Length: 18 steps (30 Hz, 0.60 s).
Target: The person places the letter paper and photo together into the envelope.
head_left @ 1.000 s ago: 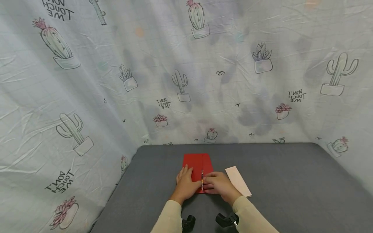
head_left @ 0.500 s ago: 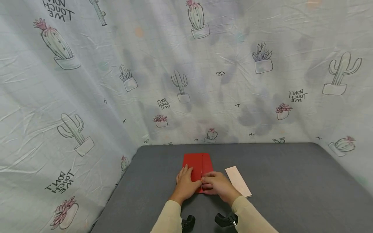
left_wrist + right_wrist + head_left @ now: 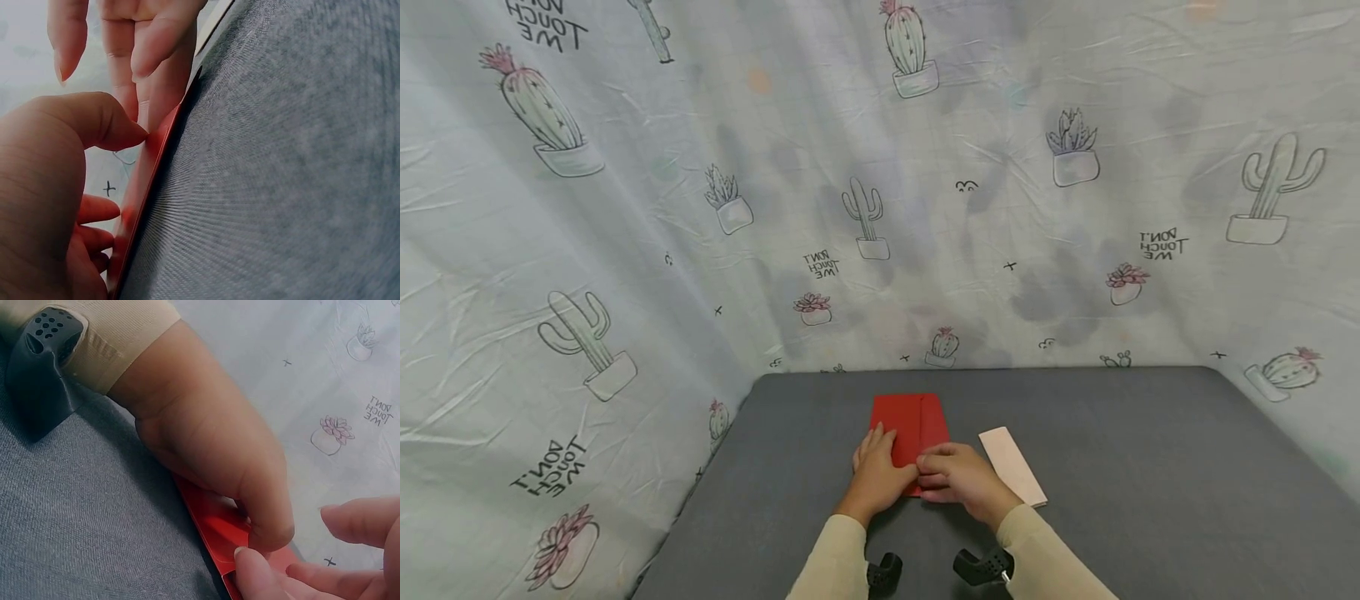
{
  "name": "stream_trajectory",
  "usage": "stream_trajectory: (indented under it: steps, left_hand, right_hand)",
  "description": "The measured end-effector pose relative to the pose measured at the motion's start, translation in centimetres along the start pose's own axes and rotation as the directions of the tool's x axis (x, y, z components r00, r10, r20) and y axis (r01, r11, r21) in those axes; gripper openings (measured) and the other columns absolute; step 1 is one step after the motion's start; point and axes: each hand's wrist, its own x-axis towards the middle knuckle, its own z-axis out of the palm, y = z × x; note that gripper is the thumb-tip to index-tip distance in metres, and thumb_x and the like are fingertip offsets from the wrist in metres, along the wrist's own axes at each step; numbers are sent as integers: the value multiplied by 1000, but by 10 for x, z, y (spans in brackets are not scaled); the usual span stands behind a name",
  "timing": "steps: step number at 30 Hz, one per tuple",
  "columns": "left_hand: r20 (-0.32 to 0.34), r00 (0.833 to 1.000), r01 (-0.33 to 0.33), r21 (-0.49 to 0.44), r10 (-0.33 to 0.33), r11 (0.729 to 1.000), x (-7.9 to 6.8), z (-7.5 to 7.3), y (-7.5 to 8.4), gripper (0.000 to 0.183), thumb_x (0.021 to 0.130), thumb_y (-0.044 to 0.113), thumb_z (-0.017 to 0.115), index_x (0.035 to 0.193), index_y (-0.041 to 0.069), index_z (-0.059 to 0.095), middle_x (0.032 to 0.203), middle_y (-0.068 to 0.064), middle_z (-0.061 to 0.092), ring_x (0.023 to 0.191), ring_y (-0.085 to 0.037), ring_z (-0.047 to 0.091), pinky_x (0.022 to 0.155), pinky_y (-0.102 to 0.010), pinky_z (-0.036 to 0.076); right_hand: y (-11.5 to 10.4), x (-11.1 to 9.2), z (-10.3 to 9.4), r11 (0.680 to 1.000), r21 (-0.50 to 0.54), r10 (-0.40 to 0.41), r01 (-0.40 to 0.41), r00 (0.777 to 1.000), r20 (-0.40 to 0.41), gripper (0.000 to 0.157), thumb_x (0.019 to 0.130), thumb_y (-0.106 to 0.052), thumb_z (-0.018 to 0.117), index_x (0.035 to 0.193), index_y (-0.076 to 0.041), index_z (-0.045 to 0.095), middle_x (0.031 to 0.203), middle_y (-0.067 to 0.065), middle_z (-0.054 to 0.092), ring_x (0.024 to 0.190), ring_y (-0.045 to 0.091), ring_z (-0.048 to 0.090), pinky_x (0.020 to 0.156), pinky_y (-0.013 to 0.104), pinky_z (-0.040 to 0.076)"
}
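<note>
A flat red folded card point(image 3: 934, 418) lies on the grey table, with a lengthwise seam between its wide left panel and narrower right panel. My left hand point(image 3: 880, 473) rests on the left panel, fingers spread and thumb reaching to the seam. On the right panel lies my right hand point(image 3: 961, 475), its fingertips at the seam beside the left thumb. In the left wrist view the left thumb point(image 3: 115, 122) presses the card's face point(image 3: 142, 172). Seen from the right wrist, the right thumb point(image 3: 253, 575) sits by the card's near edge point(image 3: 209, 540), close to the left thumb.
A pale pink rectangular piece point(image 3: 1013, 467) lies slanted just right of the right hand. Black wrist devices point(image 3: 981, 567) sit under both cream sleeves. A white cloth point(image 3: 925, 208) printed with cacti hangs around the table's point(image 3: 1150, 467) back and sides.
The gap at the card's seam, which showed a colourful patterned strip, has closed. The right hand has moved slightly left with the right panel; the left hand stays in place.
</note>
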Motion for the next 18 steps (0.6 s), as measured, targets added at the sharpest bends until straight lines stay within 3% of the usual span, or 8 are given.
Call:
stream_trajectory:
  steps: [9, 18]
  left_hand:
    - [5, 1000, 1, 5, -1, 1000, 1, 0, 0, 81, 91, 35, 71, 157, -7, 50, 170, -29, 32, 158, -49, 22, 124, -69, 12]
    - [10, 1000, 7, -7, -7, 1000, 0, -1, -1, 81, 86, 27, 68, 158, -7, 50, 171, -28, 31, 158, -48, 21, 124, -68, 12]
  right_hand:
    - [-2, -2, -7, 1000, 3, 8, -8, 999, 40, 53, 109, -20, 65, 143, 19, 51, 124, 20, 71, 117, 43, 71, 93, 50, 62]
    - [-11, -7, -17, 996, -89, -23, 13, 994, -103, 51, 107, -23, 69, 144, 12, 58, 123, 20, 72, 105, 37, 74, 87, 49, 63]
